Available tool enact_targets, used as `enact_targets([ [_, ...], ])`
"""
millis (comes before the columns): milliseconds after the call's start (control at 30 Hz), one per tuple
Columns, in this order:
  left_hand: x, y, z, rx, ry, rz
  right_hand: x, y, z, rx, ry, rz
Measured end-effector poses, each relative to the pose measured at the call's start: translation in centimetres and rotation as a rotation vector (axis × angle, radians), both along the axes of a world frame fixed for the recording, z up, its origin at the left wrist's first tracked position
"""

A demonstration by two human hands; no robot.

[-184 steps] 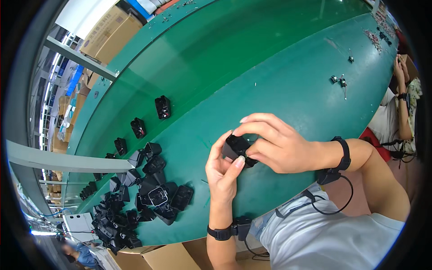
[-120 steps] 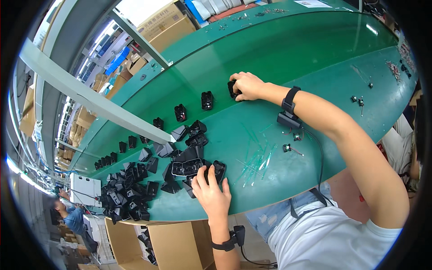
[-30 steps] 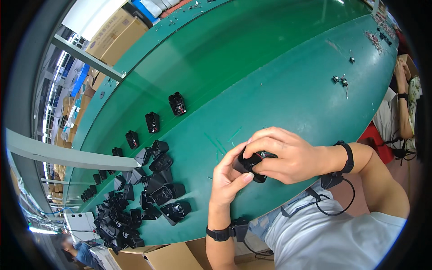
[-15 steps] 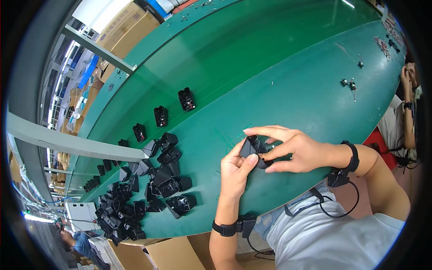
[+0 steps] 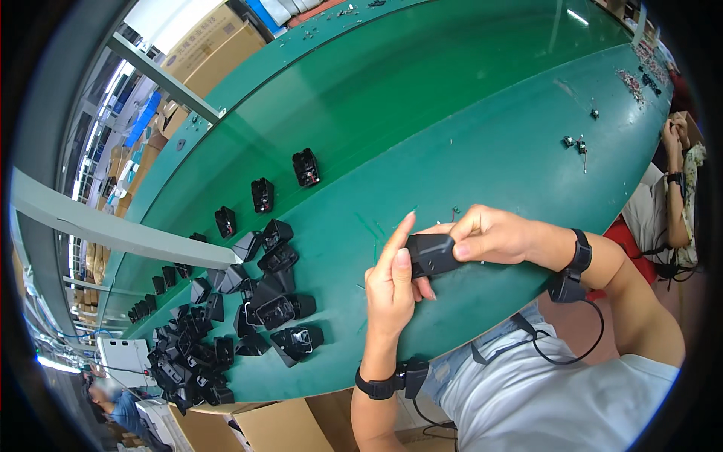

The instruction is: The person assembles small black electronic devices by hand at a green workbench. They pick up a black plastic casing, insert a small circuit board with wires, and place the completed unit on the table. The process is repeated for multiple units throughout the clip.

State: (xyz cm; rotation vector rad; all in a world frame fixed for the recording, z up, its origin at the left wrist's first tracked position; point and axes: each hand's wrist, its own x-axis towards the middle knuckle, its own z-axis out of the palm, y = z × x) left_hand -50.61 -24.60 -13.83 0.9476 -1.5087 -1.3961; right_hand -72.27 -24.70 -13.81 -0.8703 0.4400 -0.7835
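Note:
A black plastic housing (image 5: 433, 255) with a smooth, angular outer face turned up is between my two hands above the green bench. The fingers of my right hand (image 5: 493, 235) are closed round its right end, thumb on top. My left hand (image 5: 389, 295) cradles the left end; its thumb and a finger point upward along the side, and other fingertips show beneath. The inside of the housing is turned away from view. Just beyond the right hand lies a small part with thin wires (image 5: 455, 212).
Left on the bench is a heap of black housings (image 5: 188, 354). Several open housings, one of them here (image 5: 306, 167), stand in a row on the shiny green strip (image 5: 422, 90). A grey metal post (image 5: 128, 230) crosses the left side. Small wired parts (image 5: 576, 143) lie right, near another person's hands (image 5: 672, 129).
The housing has been turned over, from its open side showing to its smooth outer face up. My right hand has shifted its hold to the right end; the left thumb has lifted.

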Motion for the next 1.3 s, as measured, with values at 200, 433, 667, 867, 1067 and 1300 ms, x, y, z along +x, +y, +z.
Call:
enact_targets([
  [200, 0.0, 0.2, -0.7, -0.008, 0.028, -0.003, 0.2, 0.0, 0.3, 0.026, -0.064, 0.007],
  [433, 3.3, 0.6, 1.7, -0.061, -0.077, 0.220, 1.7, -1.7, 4.0, -0.421, 0.329, -0.108],
  [667, 13.8, 3.3, 3.1, -0.619, -1.009, 0.811, 3.7, -13.6, 2.5, -1.269, 1.032, -0.355],
  [867, 17.2, 3.7, 0.6, -0.428, -0.859, 0.700, 8.2, -20.9, -0.3, -1.317, 1.423, -0.274],
  [1067, 16.4, 2.9, 0.5, -0.445, -0.895, 0.758, 7.0, -21.0, 0.3, -1.378, 1.485, -0.278],
  [1300, 16.7, 2.7, -0.5, -0.479, -1.006, 0.765, 2.0, -11.3, 1.8, -1.293, 0.940, -0.164],
])
